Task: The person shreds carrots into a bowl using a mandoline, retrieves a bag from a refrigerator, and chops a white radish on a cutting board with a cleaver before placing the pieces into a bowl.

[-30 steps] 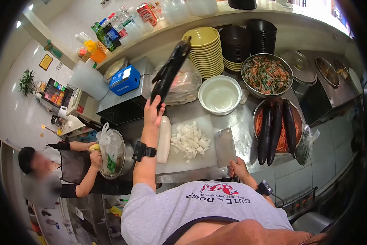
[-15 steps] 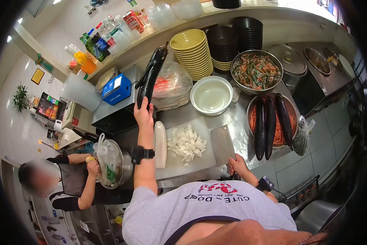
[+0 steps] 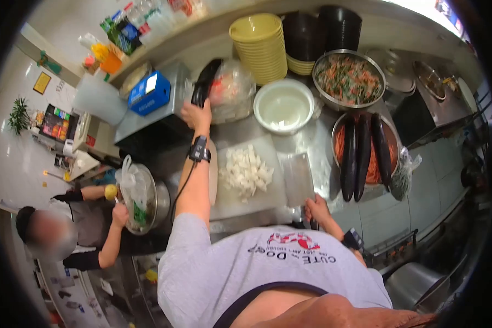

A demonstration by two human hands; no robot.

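My left hand (image 3: 195,113) grips the lower end of a dark eggplant (image 3: 206,82), which leans against a plastic bag of goods (image 3: 234,93). At the right side of the white cutting board (image 3: 265,191), my right hand (image 3: 318,209) is closed on the handle of a cleaver (image 3: 298,177), its broad blade lying flat. Chopped white pieces (image 3: 247,170) are heaped on the board. Beside them, partly hidden by my left forearm, lies a long peeled white vegetable (image 3: 213,175). Several dark eggplants (image 3: 362,156) rest across a bowl of shredded carrot (image 3: 339,136).
Behind the board stand a white bowl of liquid (image 3: 284,106), stacked yellow bowls (image 3: 259,52) and a steel bowl of mixed shreds (image 3: 348,79). A blue device (image 3: 149,93) sits at the left. A co-worker (image 3: 90,224) is beside a steel basin (image 3: 159,199).
My left hand has moved forward with the eggplant, lowering it from its raised position towards the plastic bag. The view has shifted slightly. My right hand still holds the cleaver.
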